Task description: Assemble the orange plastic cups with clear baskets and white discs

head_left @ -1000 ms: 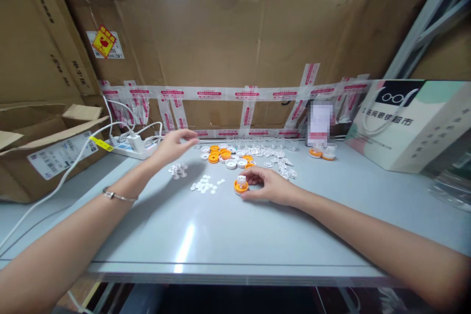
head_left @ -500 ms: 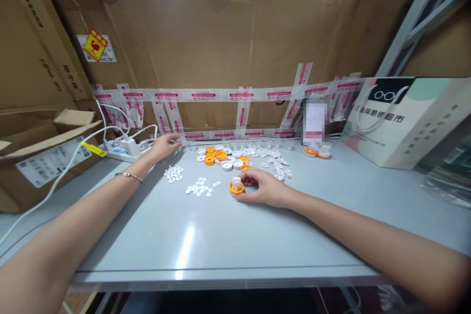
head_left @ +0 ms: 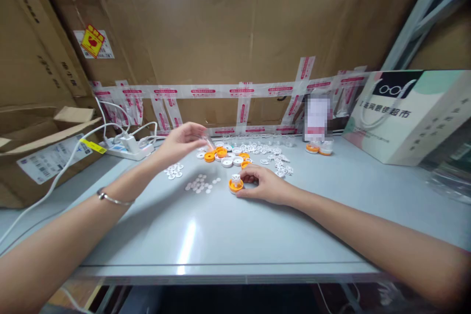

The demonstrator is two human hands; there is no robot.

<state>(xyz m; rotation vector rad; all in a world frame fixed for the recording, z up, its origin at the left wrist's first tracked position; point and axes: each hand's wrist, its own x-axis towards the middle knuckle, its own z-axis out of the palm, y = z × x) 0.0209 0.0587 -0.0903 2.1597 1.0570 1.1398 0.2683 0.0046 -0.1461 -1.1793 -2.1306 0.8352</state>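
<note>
My left hand (head_left: 185,138) is raised over the back left of the table, its fingers pinching a small clear plastic dome (head_left: 209,143). My right hand (head_left: 263,184) rests on the table, with thumb and fingers around an orange-and-white round base (head_left: 236,185). On that base stands a small white slotted piece (head_left: 236,177). Behind lie several orange rings (head_left: 209,157) and white rings (head_left: 226,162). Small white discs (head_left: 198,184) are scattered between my hands, and white stemmed pieces (head_left: 174,171) lie under my left forearm's far side.
Flat white cut-out parts (head_left: 277,161) and a row of clear domes (head_left: 268,140) lie at the back. Two capped orange-and-white assemblies (head_left: 319,149) stand by a phone (head_left: 317,117). A power strip (head_left: 128,149), an open carton (head_left: 44,157) and a paper bag (head_left: 401,122) flank the table.
My left hand has lifted from the back of the table and moved right and nearer, carrying a clear dome. My right hand holds the round base in about the same place.
</note>
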